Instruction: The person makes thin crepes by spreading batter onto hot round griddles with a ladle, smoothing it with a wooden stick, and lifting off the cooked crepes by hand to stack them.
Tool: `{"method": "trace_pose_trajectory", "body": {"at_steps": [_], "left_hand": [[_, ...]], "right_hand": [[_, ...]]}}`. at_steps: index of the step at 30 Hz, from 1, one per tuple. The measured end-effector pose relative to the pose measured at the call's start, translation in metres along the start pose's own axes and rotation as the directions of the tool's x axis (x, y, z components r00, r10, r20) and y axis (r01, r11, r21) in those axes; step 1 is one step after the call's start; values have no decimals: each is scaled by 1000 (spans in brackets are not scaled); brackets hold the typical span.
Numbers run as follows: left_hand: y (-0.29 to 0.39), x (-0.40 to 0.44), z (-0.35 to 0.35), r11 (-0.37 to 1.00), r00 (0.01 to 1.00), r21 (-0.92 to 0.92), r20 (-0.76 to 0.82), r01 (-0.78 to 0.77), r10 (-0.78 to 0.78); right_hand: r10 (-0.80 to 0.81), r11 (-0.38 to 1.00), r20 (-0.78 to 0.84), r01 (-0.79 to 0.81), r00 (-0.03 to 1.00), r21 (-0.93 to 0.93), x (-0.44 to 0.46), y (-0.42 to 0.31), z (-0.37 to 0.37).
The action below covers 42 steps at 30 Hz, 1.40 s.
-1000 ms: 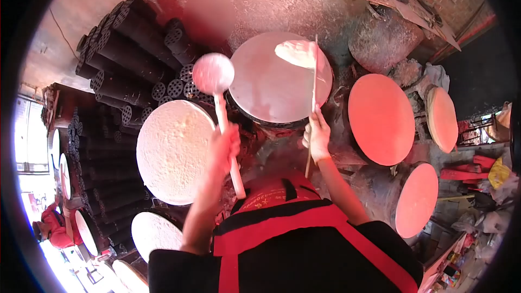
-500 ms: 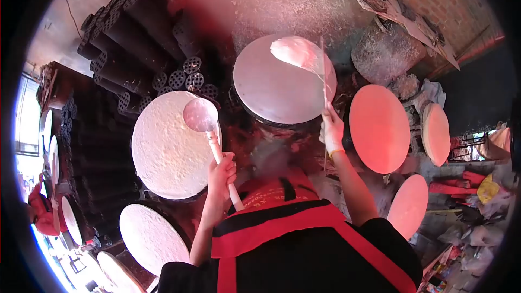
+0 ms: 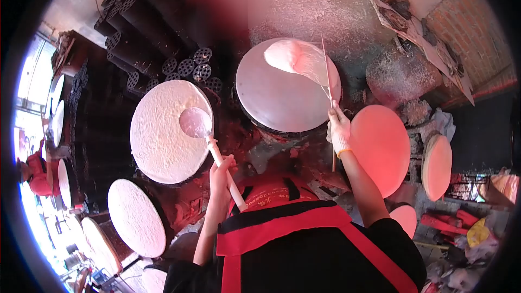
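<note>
My left hand (image 3: 221,180) is closed around the pale handle of a ladle (image 3: 194,122). The ladle's round bowl hangs over the right side of a griddle covered by a bubbly white pancake (image 3: 163,135). In my gloved right hand (image 3: 339,127) is a long thin stick (image 3: 326,68), held upright at the right edge of the middle griddle (image 3: 282,106). A folded white sheet of thin pancake (image 3: 293,57) lies across the far part of that griddle and stretches toward the stick. Whether the sheet is attached to the stick, I cannot tell.
Stacks of black perforated coal cylinders (image 3: 157,8) stand at the far left. Reddish-lit round griddles (image 3: 380,149) are on my right, and another pancake-covered griddle (image 3: 137,217) is near left. A brick wall (image 3: 477,32) and a board (image 3: 418,38) are at far right.
The view has shifted a little. The white sheet now stretches wider toward the stick. The ladle bowl has moved slightly nearer me over the left griddle, and both hands keep their holds.
</note>
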State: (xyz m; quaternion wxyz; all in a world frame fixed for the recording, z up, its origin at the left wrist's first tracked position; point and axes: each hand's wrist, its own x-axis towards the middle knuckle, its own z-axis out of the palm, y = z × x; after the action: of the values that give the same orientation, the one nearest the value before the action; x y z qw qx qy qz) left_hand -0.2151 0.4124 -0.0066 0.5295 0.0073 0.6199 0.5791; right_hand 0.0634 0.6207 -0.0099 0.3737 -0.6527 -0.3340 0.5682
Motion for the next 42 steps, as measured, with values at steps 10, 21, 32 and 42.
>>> {"method": "trace_pose_trajectory", "body": {"at_steps": [10,21,32,42], "left_hand": [[-20,-34,36,999,992,24,-125,37,-34],[-26,-40,47,992,982,-125,-191,-25,0],[-48,-100,96,973,930,-229,-364,-28,-58],[88,-117,83,653,846,-652,532,384,33]], "right_hand": [[51,954,514,111,856,-280,32,-33,33],[6,955,406,115,914,-273,107,-53,-27],[219,916,782,153,583,-371,155,-76,-68],[297,919,821,88,489,-385,111,-56,-83]]}}
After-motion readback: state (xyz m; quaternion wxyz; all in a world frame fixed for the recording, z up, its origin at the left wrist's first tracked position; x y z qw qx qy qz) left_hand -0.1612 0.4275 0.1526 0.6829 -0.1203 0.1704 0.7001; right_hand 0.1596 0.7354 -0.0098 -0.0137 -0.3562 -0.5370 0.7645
